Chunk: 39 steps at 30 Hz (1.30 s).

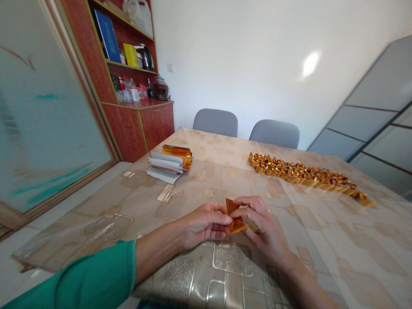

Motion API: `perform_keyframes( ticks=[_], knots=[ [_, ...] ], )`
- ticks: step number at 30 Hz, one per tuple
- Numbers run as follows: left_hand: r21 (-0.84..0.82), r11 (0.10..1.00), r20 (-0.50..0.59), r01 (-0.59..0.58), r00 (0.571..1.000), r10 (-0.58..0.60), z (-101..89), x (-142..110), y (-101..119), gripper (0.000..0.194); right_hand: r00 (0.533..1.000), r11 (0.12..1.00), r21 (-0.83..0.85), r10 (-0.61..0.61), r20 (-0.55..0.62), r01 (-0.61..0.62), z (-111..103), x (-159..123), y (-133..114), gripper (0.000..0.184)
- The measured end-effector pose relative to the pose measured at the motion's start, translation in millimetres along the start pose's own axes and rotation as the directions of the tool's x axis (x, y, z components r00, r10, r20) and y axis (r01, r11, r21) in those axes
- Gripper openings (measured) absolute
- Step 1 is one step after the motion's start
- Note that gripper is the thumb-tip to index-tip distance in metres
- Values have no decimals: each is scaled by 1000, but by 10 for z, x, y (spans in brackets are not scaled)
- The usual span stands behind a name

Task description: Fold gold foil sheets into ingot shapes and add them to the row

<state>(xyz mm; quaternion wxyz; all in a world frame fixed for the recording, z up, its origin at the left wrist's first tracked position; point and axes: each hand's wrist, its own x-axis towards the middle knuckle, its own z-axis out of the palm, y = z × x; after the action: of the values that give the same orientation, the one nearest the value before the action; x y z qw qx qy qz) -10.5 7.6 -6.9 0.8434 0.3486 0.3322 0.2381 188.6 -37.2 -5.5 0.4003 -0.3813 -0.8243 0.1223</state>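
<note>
At table, head view: L hand (204, 225) and R hand (264, 227) held just above patterned plastic table cover (309, 253); green sleeve (80, 279) on L arm.
Grip: both hands closed in, not spread. L thumb + fingers pinch one side of gold foil piece (236, 221), R fingers pinch other side.
Item loc: between hands, off table, folded w/ pointed corners; partly hidden by fingers.
Near: paper stack (167, 168) w/ gold foil strips (177, 155) on top, ahead-left; long row of folded gold pieces (305, 176) ahead-right. Both well apart from hands.
Back: red wood cabinet (128, 128), 2 grey chairs (215, 122) (274, 133).
Risk: thin foil may slip if pinch loosens; hard pressure could tear it. Careless reach could knock row out of line.
</note>
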Motion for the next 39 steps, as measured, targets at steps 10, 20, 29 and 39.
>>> perform_keyframes(
  ticks=[10, 20, 29, 39],
  knots=[
    [576, 615, 19, -539, 761, 649, 140, 10, -77, 15, 933, 927, 182, 347, -94, -327, 33, 6, 15, 19],
    [488, 752, -70, -443, 839, 539, 163, 56, -101, 16, 862, 783, 444, 505, -46, -435, 80, 35, -96, 30],
    [224, 927, -74, -302, 943, 325, 171, 43, -135, 24, 844, 723, 512, 536, 9, -464, 119, 19, -60, 31],
    [-12, 994, -136, -108, 985, 106, -21, 20, 63, 18, 998, 997, -67, -35, 49, 38, -3, -32, 17, 36]
  ],
)
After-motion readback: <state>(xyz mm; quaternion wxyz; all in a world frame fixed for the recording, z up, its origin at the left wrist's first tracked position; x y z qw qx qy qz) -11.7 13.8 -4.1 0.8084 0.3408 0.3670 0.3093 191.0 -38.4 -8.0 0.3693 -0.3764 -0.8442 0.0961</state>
